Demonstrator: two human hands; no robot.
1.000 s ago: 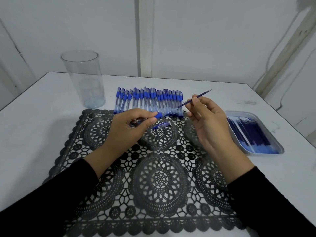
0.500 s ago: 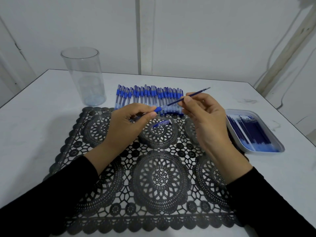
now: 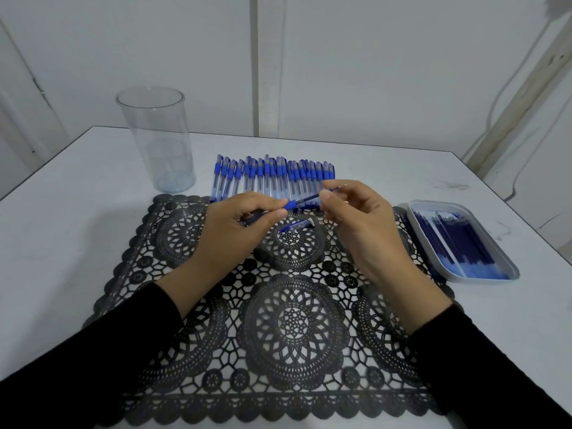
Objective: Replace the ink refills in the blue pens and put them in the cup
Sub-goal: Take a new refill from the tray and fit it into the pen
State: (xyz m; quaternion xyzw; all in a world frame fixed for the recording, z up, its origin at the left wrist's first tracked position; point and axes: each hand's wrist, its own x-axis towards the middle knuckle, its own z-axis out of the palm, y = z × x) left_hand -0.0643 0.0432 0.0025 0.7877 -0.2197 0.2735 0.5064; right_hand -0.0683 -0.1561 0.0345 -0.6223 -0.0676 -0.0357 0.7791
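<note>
1. The left hand [image 3: 229, 230] has its fingers curled around a blue pen [image 3: 291, 205] and holds it above the black lace mat [image 3: 294, 320].
2. The right hand [image 3: 359, 221] pinches a thin ink refill [image 3: 311, 198] between thumb and fingers; the refill's other end sits in the pen's blue grip.
3. A small pen cap [image 3: 296, 226] lies on the mat, under the two hands.
4. A row of blue pens [image 3: 272, 179] lies on the white table [image 3: 77, 212], behind the mat.
5. The clear cup [image 3: 158, 144] stands upright at the far left.
6. A tray [image 3: 425, 243] at the right holds spare refills [image 3: 461, 243].
</note>
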